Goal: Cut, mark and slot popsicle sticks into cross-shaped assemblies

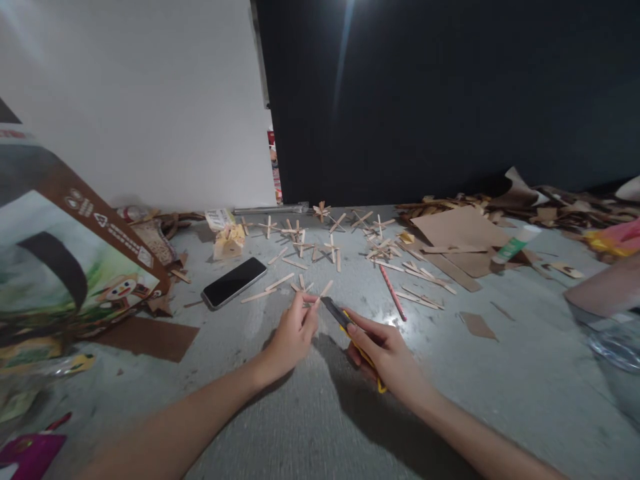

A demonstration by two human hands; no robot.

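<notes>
My left hand is closed, pinching a small wooden craft stick that points up and to the right. My right hand grips a yellow utility knife with its dark blade out. The blade's tip is close to the stick; whether they touch I cannot tell. Both hands are over the grey table. Just beyond them lie loose craft sticks and several crossed-stick pieces. A red patterned pencil rests to the right of these.
A smartphone lies left of the sticks. Far left stands a printed cardboard box. At right are cardboard sheets, a glue stick, a cardboard scrap and a clear plastic item. Scraps line the wall.
</notes>
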